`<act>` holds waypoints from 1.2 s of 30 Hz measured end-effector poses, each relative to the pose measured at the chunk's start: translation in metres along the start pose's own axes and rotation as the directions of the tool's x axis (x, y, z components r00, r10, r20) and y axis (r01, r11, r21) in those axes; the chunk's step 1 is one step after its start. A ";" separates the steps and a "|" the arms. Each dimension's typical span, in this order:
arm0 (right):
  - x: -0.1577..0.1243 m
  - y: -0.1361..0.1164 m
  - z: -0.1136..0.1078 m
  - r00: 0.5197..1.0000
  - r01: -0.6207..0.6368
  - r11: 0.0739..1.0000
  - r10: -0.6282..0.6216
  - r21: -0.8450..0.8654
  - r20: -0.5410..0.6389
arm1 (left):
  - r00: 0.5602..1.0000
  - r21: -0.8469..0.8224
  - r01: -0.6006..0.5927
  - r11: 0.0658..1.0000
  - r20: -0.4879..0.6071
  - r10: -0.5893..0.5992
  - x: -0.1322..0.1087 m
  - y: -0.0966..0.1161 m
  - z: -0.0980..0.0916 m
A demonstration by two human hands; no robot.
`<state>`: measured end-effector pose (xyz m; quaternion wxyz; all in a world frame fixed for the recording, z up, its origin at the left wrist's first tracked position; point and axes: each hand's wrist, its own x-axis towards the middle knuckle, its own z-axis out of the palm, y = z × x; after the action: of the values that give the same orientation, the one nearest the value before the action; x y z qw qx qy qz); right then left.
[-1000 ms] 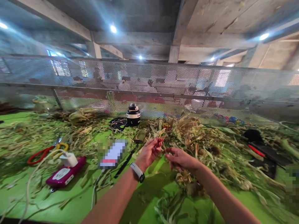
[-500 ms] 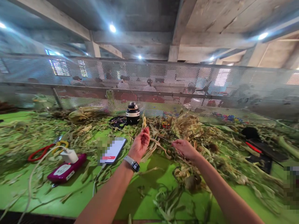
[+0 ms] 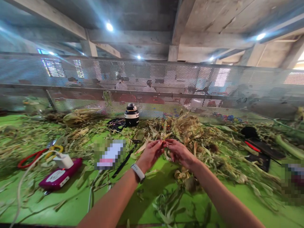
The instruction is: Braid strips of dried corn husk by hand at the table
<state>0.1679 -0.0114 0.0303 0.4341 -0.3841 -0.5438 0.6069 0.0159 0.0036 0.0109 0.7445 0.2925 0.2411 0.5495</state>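
Note:
My left hand [image 3: 150, 155], wearing a watch with a pale strap, meets my right hand [image 3: 179, 153] above the middle of the green table. Fingers and thumbs of both are closed together around a small pale-yellow corn husk piece [image 3: 164, 135]. Its upper end sticks up past the fingertips; the lower part is hidden by the hands. Dry husk strips hang and lie just below and behind them. A larger heap of dried husks [image 3: 186, 125] lies beyond my right hand.
On the left lie red-and-yellow-handled scissors [image 3: 35, 157], a purple power bank [image 3: 60, 179] with a white plug, and a phone [image 3: 111, 155] on a cable. A black bottle [image 3: 132, 115] stands before the perforated metal screen [image 3: 152, 76]. Husk scraps cover much of the green table [image 3: 78, 209].
My hands were apart and have come together. My left hand moved right and turned its watch face away; my right hand moved left to the husk piece. The view shifted slightly right.

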 end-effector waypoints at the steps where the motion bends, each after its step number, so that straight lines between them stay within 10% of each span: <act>1: -0.001 0.002 0.001 0.999 -0.028 1.000 0.028 0.003 0.040 | 1.000 0.015 0.001 1.000 0.007 -0.001 -0.001 0.000 0.000; 6: 0.001 0.007 -0.002 0.995 -0.083 0.995 0.086 -0.060 0.055 | 1.000 0.092 -0.005 0.996 -0.018 0.006 0.003 0.002 -0.004; 16: 0.009 0.001 -0.015 0.946 0.113 0.945 -0.197 -0.307 -0.256 | 0.999 0.363 -0.024 0.931 -0.019 0.033 0.006 0.005 -0.010; 20: 0.008 -0.001 -0.023 0.923 0.178 0.711 -0.360 -0.680 -0.135 | 0.999 0.429 -0.040 0.903 0.011 0.039 0.006 0.008 -0.012; 27: 0.005 0.002 -0.023 0.980 0.093 0.335 -0.196 -0.938 0.028 | 0.995 0.203 -0.038 0.979 -0.079 0.055 0.004 0.029 -0.004; 36: 0.002 -0.003 -0.019 0.962 0.240 0.490 -0.236 -0.838 0.137 | 0.990 0.232 0.137 0.963 -0.007 -0.139 0.005 0.022 -0.009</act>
<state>0.1851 -0.0030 0.0315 0.2705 -0.4663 -0.8181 0.2006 -0.0038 0.0152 0.0198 0.7429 0.3627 0.3198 0.4629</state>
